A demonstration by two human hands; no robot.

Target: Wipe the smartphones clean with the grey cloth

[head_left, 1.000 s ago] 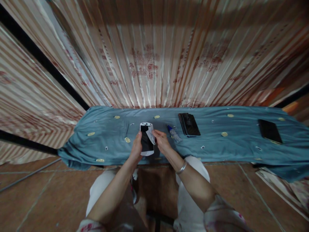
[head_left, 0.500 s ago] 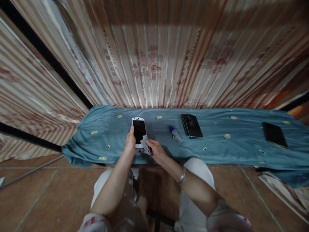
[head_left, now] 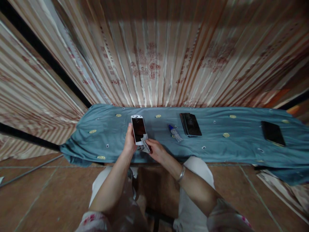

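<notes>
A seated person holds a white-framed smartphone with a dark screen (head_left: 138, 129) above the near edge of a bench draped in blue-grey cloth with small yellow motifs (head_left: 217, 146). The left hand (head_left: 129, 143) has its grip wrapped round the phone's left side and lower end, thumb along the edge, screen facing up. The right hand (head_left: 156, 150), a silver bangle (head_left: 181, 174) on its wrist, pinches a small crumpled white wipe (head_left: 145, 143) between thumb and fingers, the wipe touching the phone's lower right corner. On the cloth to the right lies a small clear bottle with a blue cap (head_left: 175, 133), on its side. Just beyond it sits a stack of dark phones (head_left: 190, 124). Well apart, at the far right, rests a single black phone (head_left: 273, 133). A striped, pleated curtain in pink and cream (head_left: 154, 61) hangs behind the bench.
</notes>
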